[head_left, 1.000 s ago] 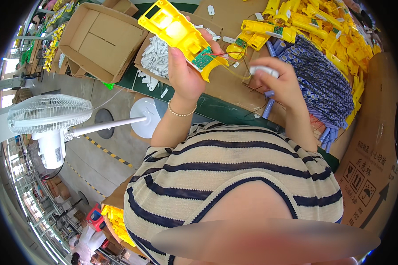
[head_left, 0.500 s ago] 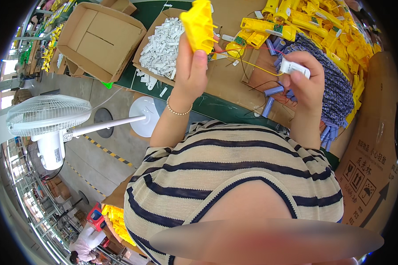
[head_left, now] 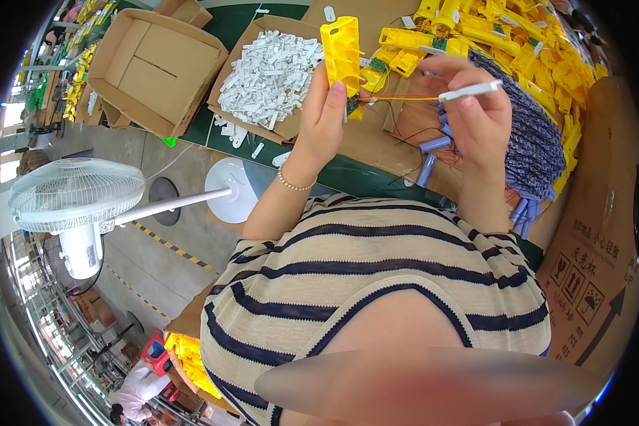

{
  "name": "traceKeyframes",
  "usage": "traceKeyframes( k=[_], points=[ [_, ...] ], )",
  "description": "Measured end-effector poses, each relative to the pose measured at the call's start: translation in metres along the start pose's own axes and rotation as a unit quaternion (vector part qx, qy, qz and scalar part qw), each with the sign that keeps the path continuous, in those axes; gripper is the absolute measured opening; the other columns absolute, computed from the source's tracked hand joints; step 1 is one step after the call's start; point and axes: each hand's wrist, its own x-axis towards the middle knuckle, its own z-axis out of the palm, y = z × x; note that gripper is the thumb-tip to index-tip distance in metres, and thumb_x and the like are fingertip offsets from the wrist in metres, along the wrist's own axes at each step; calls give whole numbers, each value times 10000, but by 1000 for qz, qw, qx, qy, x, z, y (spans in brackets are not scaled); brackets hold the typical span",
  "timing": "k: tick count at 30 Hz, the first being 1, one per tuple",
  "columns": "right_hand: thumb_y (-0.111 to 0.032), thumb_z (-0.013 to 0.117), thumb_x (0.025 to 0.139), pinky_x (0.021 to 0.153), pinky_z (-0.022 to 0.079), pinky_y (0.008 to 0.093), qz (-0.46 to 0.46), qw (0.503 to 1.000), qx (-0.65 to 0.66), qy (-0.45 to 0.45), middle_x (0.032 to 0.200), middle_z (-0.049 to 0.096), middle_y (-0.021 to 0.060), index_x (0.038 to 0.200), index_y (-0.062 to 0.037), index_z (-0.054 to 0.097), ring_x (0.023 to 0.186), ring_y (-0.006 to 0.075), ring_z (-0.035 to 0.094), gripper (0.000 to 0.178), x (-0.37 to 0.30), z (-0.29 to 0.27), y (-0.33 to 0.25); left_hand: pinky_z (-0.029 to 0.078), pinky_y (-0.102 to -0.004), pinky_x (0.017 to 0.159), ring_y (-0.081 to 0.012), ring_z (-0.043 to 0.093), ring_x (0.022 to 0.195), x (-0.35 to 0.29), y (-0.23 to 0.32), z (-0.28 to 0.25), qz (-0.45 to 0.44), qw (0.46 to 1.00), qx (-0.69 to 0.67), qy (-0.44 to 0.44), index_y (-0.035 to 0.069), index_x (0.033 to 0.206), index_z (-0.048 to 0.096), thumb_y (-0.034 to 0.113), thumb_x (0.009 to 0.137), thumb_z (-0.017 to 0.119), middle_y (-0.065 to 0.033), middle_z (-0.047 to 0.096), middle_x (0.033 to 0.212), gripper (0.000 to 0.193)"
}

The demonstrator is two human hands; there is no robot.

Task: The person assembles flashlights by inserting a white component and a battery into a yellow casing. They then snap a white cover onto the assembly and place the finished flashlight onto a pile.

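My left hand (head_left: 322,119) is closed round a yellow plastic housing (head_left: 341,55), held upright above the bench with its ribbed hollow side showing. A small green circuit board (head_left: 352,106) shows at its lower end. Red and yellow wires (head_left: 403,97) stretch from there, nearly straight, to a slim white plastic piece (head_left: 471,91). That piece is pinched between thumb and fingers of my right hand (head_left: 481,128), seen almost edge-on. Beneath my right hand lie purple battery cells (head_left: 434,144) with thin dark leads.
Behind my left hand stands a carton of white plastic pieces (head_left: 270,74). An open cardboard box (head_left: 156,67) is farther left. Yellow housings (head_left: 504,39) heap at the far right, beside bundled batteries (head_left: 529,128). A white fan (head_left: 78,195) stands left; a large carton (head_left: 593,206) is at right.
My left hand has moved right and slightly down with the yellow housing, now more upright. My right hand has turned the white piece edge-on, and the wires have straightened.
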Motion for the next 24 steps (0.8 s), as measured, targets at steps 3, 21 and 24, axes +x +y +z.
traceKeyframes(
  k=[3, 21, 24],
  points=[
    [-62, 569, 868, 759, 481, 297, 100, 988, 120, 4, 923, 648, 144, 974, 38, 605, 857, 221, 614, 151, -4, 2, 0, 440, -274, 802, -131, 546, 877, 0, 0, 6, -36, 996, -77, 15, -6, 1181, 416, 253, 994, 345, -79, 555, 1006, 328],
    [-100, 559, 902, 686, 478, 221, 75, 993, 76, 52, 997, 661, 176, 1105, 47, 573, 769, 102, 591, 251, 14, -10, 2, 522, -334, 705, -181, 603, 815, -5, 6, 10, -184, 953, -235, 50, 17, 1173, 440, 318, 996, 302, -123, 583, 995, 376],
    [-78, 565, 890, 680, 476, 224, 60, 994, 88, 5, 999, 658, 186, 1116, 49, 568, 759, 111, 598, 260, 12, -17, 1, 532, -341, 690, -185, 604, 807, -5, 6, 8, -211, 941, -262, 39, 17, 1154, 446, 333, 995, 295, -124, 583, 986, 386]
  ],
)
